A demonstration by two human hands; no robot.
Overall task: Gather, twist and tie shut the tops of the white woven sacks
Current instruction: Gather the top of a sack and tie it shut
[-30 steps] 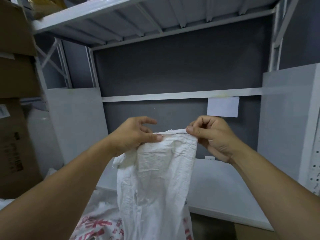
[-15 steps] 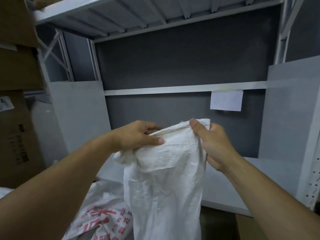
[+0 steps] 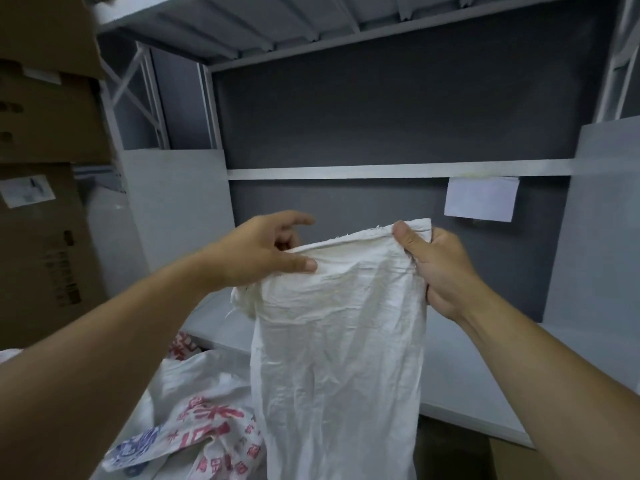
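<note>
Regripped top corner of white woven sack (image 3: 339, 341) in right hand (image 3: 441, 275); pinching rim with left hand (image 3: 258, 252); barely gathered, untwisted, untied.

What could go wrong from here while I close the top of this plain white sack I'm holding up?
The left hand pinches the plain white woven sack only at its rim, index finger lifted; that light grip might slip as you gather. The right hand holds near the frayed top edge, where loose threads could pull free.
</note>
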